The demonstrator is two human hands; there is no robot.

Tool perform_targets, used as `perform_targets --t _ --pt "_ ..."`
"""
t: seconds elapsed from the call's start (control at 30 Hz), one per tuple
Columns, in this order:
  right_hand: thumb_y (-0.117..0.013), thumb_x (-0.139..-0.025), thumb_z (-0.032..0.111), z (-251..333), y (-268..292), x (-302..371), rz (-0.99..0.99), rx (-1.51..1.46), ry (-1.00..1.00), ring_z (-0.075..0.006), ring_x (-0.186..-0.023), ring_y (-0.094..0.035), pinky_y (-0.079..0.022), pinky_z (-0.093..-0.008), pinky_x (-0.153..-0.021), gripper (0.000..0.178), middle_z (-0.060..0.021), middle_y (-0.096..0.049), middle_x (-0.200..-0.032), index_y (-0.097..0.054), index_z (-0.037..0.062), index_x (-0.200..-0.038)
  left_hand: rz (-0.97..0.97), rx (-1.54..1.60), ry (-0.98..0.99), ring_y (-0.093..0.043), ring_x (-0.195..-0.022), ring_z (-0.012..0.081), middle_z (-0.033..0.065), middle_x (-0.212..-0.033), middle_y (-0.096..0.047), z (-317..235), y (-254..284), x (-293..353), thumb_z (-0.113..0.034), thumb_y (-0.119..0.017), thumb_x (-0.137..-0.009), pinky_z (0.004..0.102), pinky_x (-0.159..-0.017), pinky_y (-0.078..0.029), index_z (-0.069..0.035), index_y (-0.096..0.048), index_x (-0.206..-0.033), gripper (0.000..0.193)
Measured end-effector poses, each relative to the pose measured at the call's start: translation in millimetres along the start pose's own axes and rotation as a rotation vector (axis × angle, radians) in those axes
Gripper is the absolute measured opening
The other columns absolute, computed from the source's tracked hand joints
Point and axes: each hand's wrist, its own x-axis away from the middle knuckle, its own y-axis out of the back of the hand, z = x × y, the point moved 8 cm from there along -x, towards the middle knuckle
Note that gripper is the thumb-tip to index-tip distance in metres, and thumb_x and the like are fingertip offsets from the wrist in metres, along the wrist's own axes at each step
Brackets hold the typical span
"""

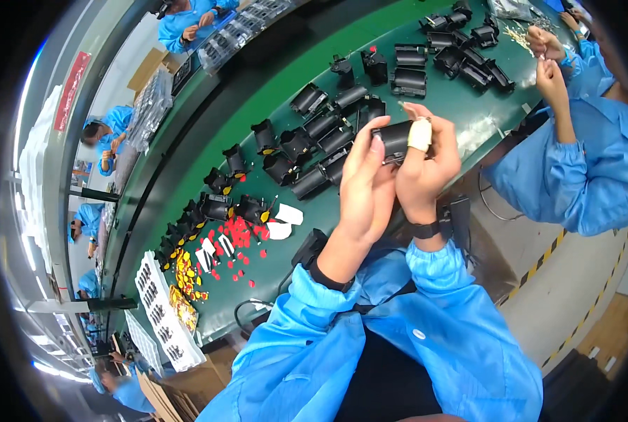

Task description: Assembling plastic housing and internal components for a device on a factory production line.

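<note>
Between my two hands, above the near edge of the table, is a black plastic housing with a rounded, half-cylinder body (pixel 393 143). My left hand (pixel 365 184) closes on its left end, with the thumb against it. Around its right end my right hand (pixel 430 160) is curled, a pale yellow finger cover (pixel 420 134) on one digit. Parts of the housing are hidden by my fingers and palms. Just beyond my hands, similar black housings (pixel 321 126) lie in rows on the green table (pixel 272 257).
Red discs (pixel 238 232), yellow-and-black small parts (pixel 185 273) and white pieces (pixel 289 214) lie to the left. Beside them is a white tray of black parts (pixel 161 309). More black housings (pixel 462 60) sit far right, near a co-worker's hands (pixel 549 63). A metal-framed shelf (pixel 173 105) runs behind.
</note>
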Motion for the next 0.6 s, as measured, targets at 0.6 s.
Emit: perform_targets --t 0.6 --pt "-0.054 -0.098 0.014 -88 49 -46 0.242 -0.794 -0.637 -0.0241 -0.072 -0.060 -0.045 -0.0330 -0.061 0.017 -0.0105 -0.061 -0.079 -0.061 -0.0011 -0.094 -0.084 0.058 -0.053 -0.053 -0.126 0.0397 0.0220 -0.132 -0.055 -67 62 -42 -0.040 -0.040 -0.107 0.0529 -0.106 -0.046 0.000 -0.047 -0.136 0.050"
